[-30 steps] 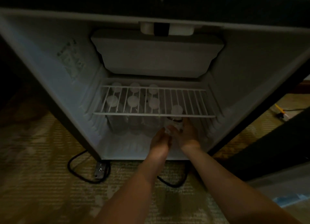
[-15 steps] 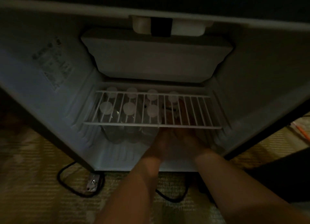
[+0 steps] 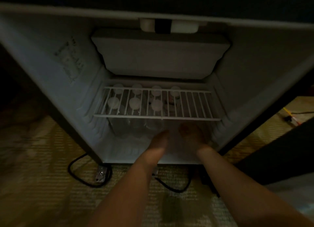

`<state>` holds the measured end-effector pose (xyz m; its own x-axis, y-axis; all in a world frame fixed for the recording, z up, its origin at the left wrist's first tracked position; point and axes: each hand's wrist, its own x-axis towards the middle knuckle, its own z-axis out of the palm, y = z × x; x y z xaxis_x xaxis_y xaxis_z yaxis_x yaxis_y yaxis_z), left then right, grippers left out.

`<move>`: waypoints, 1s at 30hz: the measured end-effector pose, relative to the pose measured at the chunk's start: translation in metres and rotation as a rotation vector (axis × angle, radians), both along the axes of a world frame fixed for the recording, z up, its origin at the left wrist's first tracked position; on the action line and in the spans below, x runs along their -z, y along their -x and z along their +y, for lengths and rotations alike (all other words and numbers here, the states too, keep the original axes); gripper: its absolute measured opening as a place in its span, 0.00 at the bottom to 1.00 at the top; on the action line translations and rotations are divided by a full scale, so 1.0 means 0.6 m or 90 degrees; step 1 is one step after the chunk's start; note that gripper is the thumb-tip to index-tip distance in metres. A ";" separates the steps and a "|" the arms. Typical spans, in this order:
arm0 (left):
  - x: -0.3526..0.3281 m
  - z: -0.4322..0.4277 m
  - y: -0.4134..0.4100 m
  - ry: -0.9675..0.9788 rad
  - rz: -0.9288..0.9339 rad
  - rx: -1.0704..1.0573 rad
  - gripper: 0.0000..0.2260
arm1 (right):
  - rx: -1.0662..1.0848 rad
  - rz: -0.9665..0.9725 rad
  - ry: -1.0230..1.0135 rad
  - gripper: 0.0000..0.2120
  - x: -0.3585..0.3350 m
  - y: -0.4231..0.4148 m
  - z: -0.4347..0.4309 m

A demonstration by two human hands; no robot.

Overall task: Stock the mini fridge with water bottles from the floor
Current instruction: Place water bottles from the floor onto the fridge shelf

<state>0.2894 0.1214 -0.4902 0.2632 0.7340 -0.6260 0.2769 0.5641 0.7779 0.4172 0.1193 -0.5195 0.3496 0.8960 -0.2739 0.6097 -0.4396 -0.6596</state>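
Both hands, left (image 3: 160, 138) and right (image 3: 192, 133), reach under white wire shelf (image 3: 158, 115) beside clear white-capped water bottles (image 3: 134, 123); grip state cannot be told.

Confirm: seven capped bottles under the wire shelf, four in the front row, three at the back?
Rows are swapped. The head view shows four caps in the back row and three in front, all beneath the wire shelf. Seven in total is right.

Mini fridge (image 3: 56, 70): smooth matt white plastic lining, ribbed side walls. Shelf (image 3: 158, 116): white coated wire rack. Water bottles (image 3: 136, 124): clear glossy plastic, matt white caps. Floor (image 3: 42, 175): woven, coarse-textured yellowish carpet. Cable (image 3: 74, 169): black, smooth sheath.
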 end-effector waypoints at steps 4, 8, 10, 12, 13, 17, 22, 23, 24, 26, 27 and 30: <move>-0.012 -0.036 0.049 -0.007 0.096 0.159 0.11 | -0.046 0.029 0.069 0.09 -0.035 0.019 -0.035; -0.048 -0.069 0.094 -0.075 0.244 0.259 0.19 | -0.109 0.018 0.073 0.10 -0.088 0.053 -0.078; -0.071 -0.085 0.120 -0.103 0.294 0.294 0.19 | -0.124 0.023 0.068 0.10 -0.117 0.074 -0.102; -0.100 -0.101 0.143 -0.101 0.300 0.308 0.20 | -0.164 0.008 0.065 0.11 -0.154 0.097 -0.122; -0.118 -0.108 0.156 -0.096 0.311 0.312 0.21 | -0.191 -0.009 0.058 0.10 -0.176 0.108 -0.130; -0.195 -0.123 0.206 -0.106 0.337 0.295 0.22 | -0.287 -0.051 0.031 0.09 -0.268 0.149 -0.153; -0.317 -0.151 0.271 -0.150 0.329 0.225 0.20 | -0.392 -0.115 0.033 0.12 -0.386 0.206 -0.190; -0.347 -0.166 0.287 -0.159 0.334 0.214 0.19 | -0.419 -0.144 0.034 0.13 -0.410 0.221 -0.202; -0.367 -0.172 0.297 -0.171 0.336 0.208 0.19 | -0.440 -0.167 0.032 0.13 -0.428 0.231 -0.209; -0.415 -0.203 0.334 -0.191 0.356 0.205 0.18 | -0.474 -0.178 0.029 0.13 -0.467 0.264 -0.235; -0.438 -0.224 0.356 -0.195 0.373 0.202 0.18 | -0.486 -0.180 0.028 0.13 -0.485 0.284 -0.249; -0.483 -0.276 0.431 -0.212 0.395 0.179 0.19 | -0.520 -0.169 0.010 0.13 -0.533 0.347 -0.284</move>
<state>0.0305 -0.0444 -0.2006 0.1398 0.8676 -0.4771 0.8184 0.1700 0.5490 0.2087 -0.0511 -0.1999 -0.3490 0.8915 -0.2888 0.8724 0.1966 -0.4474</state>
